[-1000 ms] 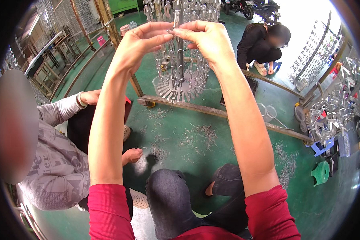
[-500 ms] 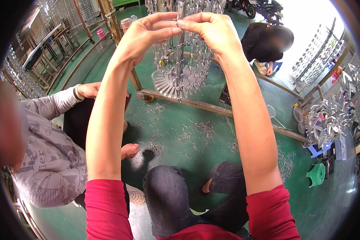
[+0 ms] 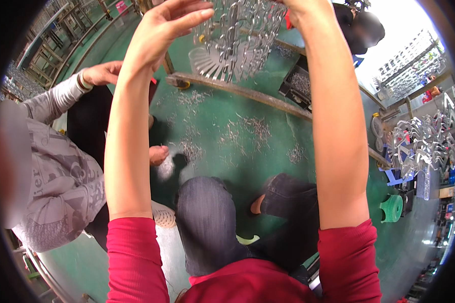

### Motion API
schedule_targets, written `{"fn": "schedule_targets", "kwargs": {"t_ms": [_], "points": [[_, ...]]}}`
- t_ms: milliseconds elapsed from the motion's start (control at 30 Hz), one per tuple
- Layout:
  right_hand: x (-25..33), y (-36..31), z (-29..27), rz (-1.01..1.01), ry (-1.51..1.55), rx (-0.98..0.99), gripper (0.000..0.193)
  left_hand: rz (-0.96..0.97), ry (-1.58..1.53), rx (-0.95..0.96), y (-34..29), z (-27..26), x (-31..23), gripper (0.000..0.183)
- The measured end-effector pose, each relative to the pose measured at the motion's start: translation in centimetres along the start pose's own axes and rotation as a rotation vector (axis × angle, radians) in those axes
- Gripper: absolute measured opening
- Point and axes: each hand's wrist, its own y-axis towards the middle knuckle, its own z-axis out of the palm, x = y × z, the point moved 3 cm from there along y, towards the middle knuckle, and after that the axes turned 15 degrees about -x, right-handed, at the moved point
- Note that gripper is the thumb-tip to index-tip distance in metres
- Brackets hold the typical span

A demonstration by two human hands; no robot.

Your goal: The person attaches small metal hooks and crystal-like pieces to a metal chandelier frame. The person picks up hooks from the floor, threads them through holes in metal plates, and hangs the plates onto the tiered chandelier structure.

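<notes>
Both my arms reach up to a hanging rack of shiny clear, curved pieces, set in tiers around an upright post. My left hand is at its left side, thumb and fingers stretched out and apart, with nothing seen between them. On the rack's right side is my right hand; the upper edge of the picture cuts off its fingers. A small red thing shows just beside it, and whether the hand holds it cannot be told. At the rack's bottom is a round fan of pale strips.
A wooden rail crosses below the rack. Thin metallic scraps litter the green floor. At left sits a person in a grey patterned top; another crouches far right. A dark crate, a green stool and piled shiny pieces are at right.
The view has tilted down, so the rack and my hands sit higher in it. My hands, together at the rack's post before, have moved apart, the right one going right.
</notes>
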Motion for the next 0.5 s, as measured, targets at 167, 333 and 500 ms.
{"fn": "schedule_targets", "kwargs": {"t_ms": [167,333,500], "points": [[-0.4,-0.6,1.0,0.025,-0.025,-0.068,0.012,-0.107,-0.052,-0.041,-4.6,-2.9,9.0,0.047],[-0.1,0.3,-0.4,-0.105,-0.209,-0.135,0.019,-0.272,-0.077,-0.054,-7.2,-1.3,13.9,0.045],[-0.8,-3.6,0.0,-0.401,-0.333,-0.220,0.034,-0.399,-0.002,-0.060,-9.5,-4.0,18.8,0.040]]}}
